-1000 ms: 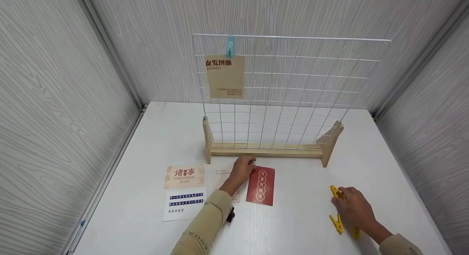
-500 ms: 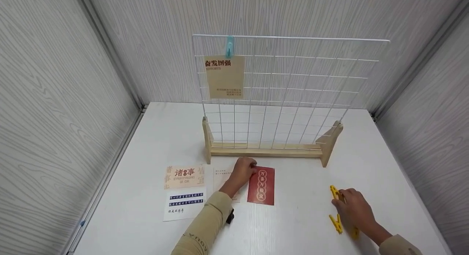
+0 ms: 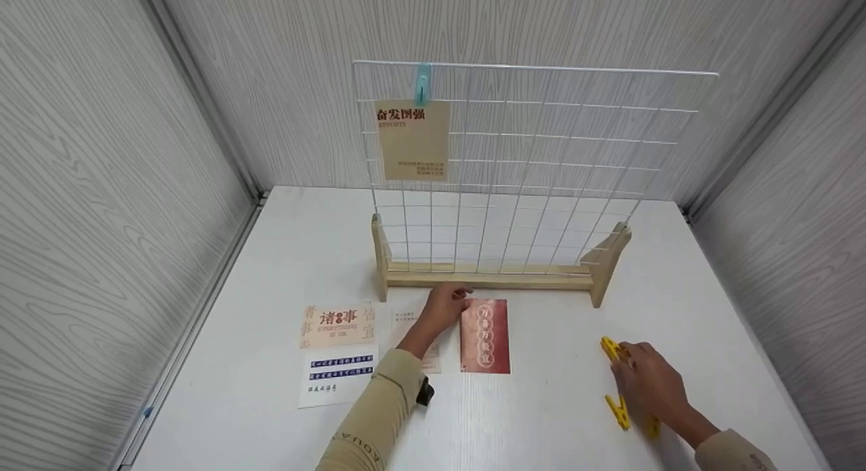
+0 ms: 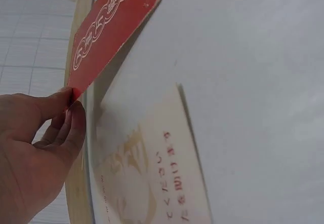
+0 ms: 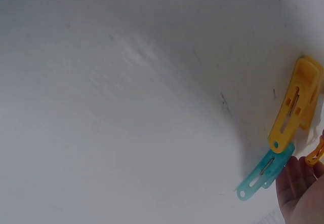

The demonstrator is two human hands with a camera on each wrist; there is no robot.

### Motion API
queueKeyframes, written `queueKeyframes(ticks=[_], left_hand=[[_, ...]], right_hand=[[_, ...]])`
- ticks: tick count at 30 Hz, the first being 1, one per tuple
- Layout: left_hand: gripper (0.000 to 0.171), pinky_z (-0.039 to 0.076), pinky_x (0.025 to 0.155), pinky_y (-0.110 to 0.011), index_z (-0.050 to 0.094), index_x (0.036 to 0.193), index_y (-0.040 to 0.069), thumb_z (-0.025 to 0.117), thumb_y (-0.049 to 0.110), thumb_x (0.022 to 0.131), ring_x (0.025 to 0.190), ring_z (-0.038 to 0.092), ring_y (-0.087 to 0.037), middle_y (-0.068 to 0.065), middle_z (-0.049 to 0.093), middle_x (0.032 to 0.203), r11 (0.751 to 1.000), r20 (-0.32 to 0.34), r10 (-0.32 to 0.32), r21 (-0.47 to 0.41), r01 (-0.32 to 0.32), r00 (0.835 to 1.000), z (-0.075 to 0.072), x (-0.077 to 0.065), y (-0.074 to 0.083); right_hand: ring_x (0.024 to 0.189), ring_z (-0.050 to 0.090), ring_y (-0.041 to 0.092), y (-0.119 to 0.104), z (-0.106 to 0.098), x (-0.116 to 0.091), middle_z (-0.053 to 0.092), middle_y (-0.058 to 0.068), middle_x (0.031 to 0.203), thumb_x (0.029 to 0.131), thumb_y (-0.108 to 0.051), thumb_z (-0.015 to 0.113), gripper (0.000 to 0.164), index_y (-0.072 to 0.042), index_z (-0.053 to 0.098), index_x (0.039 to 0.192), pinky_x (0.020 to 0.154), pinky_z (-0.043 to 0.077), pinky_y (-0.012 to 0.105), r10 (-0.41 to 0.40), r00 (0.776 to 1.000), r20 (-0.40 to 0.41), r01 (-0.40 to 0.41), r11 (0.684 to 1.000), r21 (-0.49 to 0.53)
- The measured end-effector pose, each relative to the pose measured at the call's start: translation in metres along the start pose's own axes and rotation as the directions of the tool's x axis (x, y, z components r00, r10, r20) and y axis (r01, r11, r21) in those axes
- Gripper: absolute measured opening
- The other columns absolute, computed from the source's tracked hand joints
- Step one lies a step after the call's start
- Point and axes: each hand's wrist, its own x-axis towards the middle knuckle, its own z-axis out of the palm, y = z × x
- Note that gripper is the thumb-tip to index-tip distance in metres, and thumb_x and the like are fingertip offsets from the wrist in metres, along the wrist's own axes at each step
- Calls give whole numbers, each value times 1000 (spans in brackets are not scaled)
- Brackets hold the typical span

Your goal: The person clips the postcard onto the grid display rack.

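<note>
My left hand pinches a corner of a red card between thumb and fingers, just in front of the grid stand. In the left wrist view the red card slants up off the table. A pale card lies beneath that hand, partly covered by it in the head view. On the right, my right hand grips a yellow clothespin at its fingertips. Another yellow clothespin lies beside that hand. The right wrist view shows a teal clothespin and a larger yellow one close to the fingers.
A white wire grid stands in a wooden base. From its upper left hangs a beige card under a teal clip. Two cards, one peach and one white, lie left. A black object shows beside the left sleeve.
The red card has tilted up and turned a little in my left hand, catching more light. The yellow clothespin in my right hand has swung slightly left.
</note>
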Motion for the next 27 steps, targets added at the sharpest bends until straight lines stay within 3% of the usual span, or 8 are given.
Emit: queueKeyframes(ticks=[5, 10, 15, 18, 23, 27], left_hand=[[24, 58, 83, -38, 67, 121, -3, 61, 2, 98, 92, 64, -17, -11, 66, 105, 984, 6, -50, -173, 50, 999, -10, -1, 10], [26, 58, 89, -38, 68, 121, -2, 63, 2, 96, 94, 66, -16, -14, 68, 109, 954, 0, -43, -298, 41, 999, -17, -3, 19], [29, 58, 89, -33, 66, 123, -4, 65, 4, 96, 98, 69, -19, -15, 69, 112, 934, 7, -26, -357, 26, 1000, -19, -7, 26], [30, 58, 92, -37, 65, 124, -4, 66, 7, 97, 100, 70, -21, -14, 69, 112, 928, 11, -24, -372, 26, 1000, -20, -9, 31], [30, 56, 97, -46, 66, 125, -2, 66, 10, 97, 103, 70, -25, -15, 69, 114, 917, 11, -26, -399, 28, 1000, -22, -13, 37], [28, 56, 96, -44, 66, 124, -1, 66, 10, 98, 104, 69, -27, -17, 69, 115, 911, 7, -12, -412, 13, 1000, -23, -15, 43]], right_hand=[[110, 61, 34, -2, -2, 0, 53, 23, 133, 106, -29, 50, 49, 0, 49, 146, 97, 52, 56, -35, 999, -22, 37, 997, 62], [113, 60, 34, -4, -5, 2, 47, 22, 139, 107, -31, 46, 51, -3, 45, 149, 100, 51, 55, -23, 1000, 15, 20, 989, 148], [111, 59, 30, -6, -6, 3, 50, 18, 135, 106, -29, 52, 48, -5, 47, 147, 96, 54, 51, -47, 998, -33, 53, 978, 201], [107, 61, 28, -8, -8, 2, 56, 16, 128, 103, -26, 60, 46, -4, 52, 142, 91, 56, 40, -82, 990, -115, 107, 969, 223], [106, 64, 29, -13, -13, 4, 62, 13, 121, 98, -23, 67, 42, -3, 58, 134, 83, 48, 9, -106, 969, -224, 171, 940, 295], [109, 64, 28, -17, -16, 7, 63, 14, 121, 98, -21, 68, 41, -2, 59, 133, 83, 40, -2, -108, 958, -266, 199, 918, 344]])
